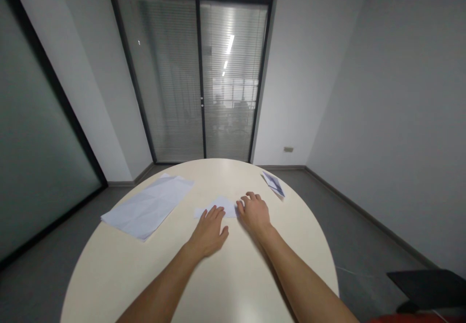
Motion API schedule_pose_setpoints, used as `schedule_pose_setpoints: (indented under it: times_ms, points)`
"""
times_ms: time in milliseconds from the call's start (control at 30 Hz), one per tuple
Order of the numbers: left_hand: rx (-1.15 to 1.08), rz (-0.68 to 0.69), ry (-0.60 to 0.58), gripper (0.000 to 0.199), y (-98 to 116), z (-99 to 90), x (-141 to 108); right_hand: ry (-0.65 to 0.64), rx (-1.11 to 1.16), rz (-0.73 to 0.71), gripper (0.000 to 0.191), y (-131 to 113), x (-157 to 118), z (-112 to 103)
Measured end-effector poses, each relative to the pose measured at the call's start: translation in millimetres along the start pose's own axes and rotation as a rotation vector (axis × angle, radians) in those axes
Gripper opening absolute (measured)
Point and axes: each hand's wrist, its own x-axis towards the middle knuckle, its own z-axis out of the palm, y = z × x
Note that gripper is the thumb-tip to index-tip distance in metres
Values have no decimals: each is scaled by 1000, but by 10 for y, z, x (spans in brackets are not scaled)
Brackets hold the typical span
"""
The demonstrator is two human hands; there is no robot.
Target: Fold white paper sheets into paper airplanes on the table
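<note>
A small folded sheet of paper [223, 202] lies on the table in front of me, its far side rising to a blunt peak. My left hand [211, 231] rests across its near left part, fingers stretched out and thumb apart. At the paper's right end is my right hand [254, 212], fingers loosely bent and spread, with nothing visible in its grasp. The hands hide part of the paper's near edge, and whether the right fingertips touch it I cannot tell.
Creased white sheets [149, 206] lie at the left of the round cream table [225, 284]. A folded printed paper [274, 184] sits near its far right edge. A black chair part [425, 284] stands at the lower right. Beyond the table are glass doors with blinds [174, 85].
</note>
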Motion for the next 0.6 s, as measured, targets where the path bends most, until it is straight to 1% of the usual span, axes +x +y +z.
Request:
schedule_pose_setpoints:
  times_ms: [67, 133, 267, 333, 500, 600]
  points:
    - [-12, 12, 38, 49, -12, 16, -6, 28, 67, -14, 36, 91, 18, 81]
    - [-22, 37, 73, 46, -26, 20, -11, 17, 148, -71, 32, 164, 28, 165]
    - [-11, 99, 150, 36, -53, 8, -5, -80, 342, -276, 28, 285, 58, 314]
    - [3, 98, 176, 31, -59, -1, 4, -112, 402, -349, 28, 344, 76, 358]
    - [39, 39, 209, 24, -48, -18, 16, -171, 523, -405, 23, 454, 92, 364]
    - [29, 18, 219, 21, -40, -25, 10, -213, 565, -444, 28, 454, 86, 334]
